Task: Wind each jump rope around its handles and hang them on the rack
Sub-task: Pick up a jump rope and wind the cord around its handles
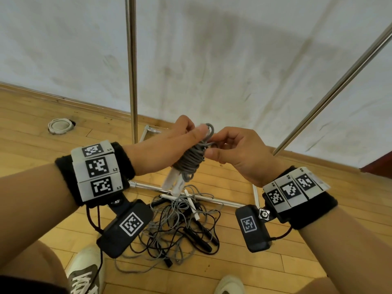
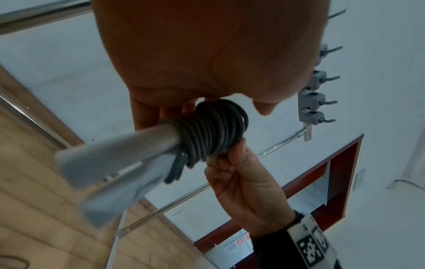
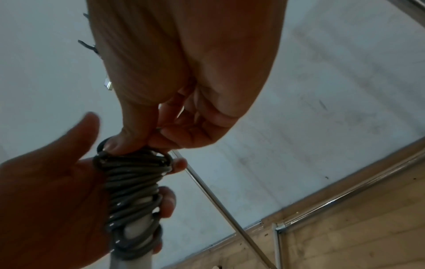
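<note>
Grey cord, springy, wound on my white handles: left hand clasps bundle, right hand pinches loose end; grip coils, else unwinds

We stand on a wooden plank floor in warm honey tones, its boards running up to a wooden skirting board at the foot of a white wall. The wall is scuffed with grey streaks and smudges, and soft shadows fall across it under even light. Near the skirting we see a round white fitting set in the floor, perhaps a drain cover. In the left wrist view a dark red frame borders an opening in the wall, with pale tiles beyond.
</note>
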{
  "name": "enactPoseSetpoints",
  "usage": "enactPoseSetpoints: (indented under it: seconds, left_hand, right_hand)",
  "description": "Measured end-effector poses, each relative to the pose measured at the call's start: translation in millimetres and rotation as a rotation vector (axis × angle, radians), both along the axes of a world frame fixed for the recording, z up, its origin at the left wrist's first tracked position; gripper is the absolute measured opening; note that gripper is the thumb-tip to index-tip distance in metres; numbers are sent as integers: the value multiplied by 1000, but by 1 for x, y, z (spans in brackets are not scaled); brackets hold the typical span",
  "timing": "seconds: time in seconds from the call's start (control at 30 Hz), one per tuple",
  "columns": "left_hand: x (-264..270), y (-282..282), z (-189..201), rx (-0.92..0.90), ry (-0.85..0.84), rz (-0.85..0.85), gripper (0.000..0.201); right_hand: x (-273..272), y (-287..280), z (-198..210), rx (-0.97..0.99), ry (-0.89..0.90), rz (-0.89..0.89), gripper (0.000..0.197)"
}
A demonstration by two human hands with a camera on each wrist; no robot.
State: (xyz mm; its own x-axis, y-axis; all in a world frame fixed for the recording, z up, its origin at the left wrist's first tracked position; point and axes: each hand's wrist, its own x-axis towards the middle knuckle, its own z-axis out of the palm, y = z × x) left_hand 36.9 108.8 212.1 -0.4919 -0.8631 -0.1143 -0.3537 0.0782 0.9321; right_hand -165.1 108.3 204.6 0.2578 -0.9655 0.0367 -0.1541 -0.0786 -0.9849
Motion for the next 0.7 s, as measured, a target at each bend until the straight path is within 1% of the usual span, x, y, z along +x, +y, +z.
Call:
enactPoseSetpoints:
  seconds: [0.03, 0.1, 0.17, 0.2, 0.27, 0.37, 0.43, 0.53, 0.63, 0.7]
  left_hand:
    - [-3, -1, -3, -31, -19, 36, 51]
    - [-5, -4, -7, -17, 28, 80, 40]
    - [-5, -8, -7, -2, 81, 73, 30]
    - [-3, -9, -7, -26, 67, 63, 27]
    - [-1, -11, -8, -101, -18, 36, 30]
    - [1, -11, -9, -188, -133, 51, 36]
    - [1, -12, -8, -200, -144, 56, 38]
    - [0, -13, -8, -159, -126, 40, 37]
    - [-4, -9, -6, -100, -84, 34, 42]
    - [-6, -7, -3, -129, -99, 23, 45]
  right_hand:
    - [2, 0, -1, -10, -3, -4, 32]
    - [4, 0, -2, -11, -2, -13, 30]
    - [4, -2, -1, 16, -12, -4, 20]
    - [3, -2, -1, 30, -24, 2, 18]
    - [2, -3, 0, 11, -31, -3, 23]
    - [5, -3, 0, -114, 17, -62, 24]
    - [7, -3, -1, -197, 40, -101, 24]
    - [9, -4, -2, -274, 58, -139, 24]
    - [14, -3, -5, -292, 64, -153, 20]
    - [16, -3, -6, -262, 27, -155, 16]
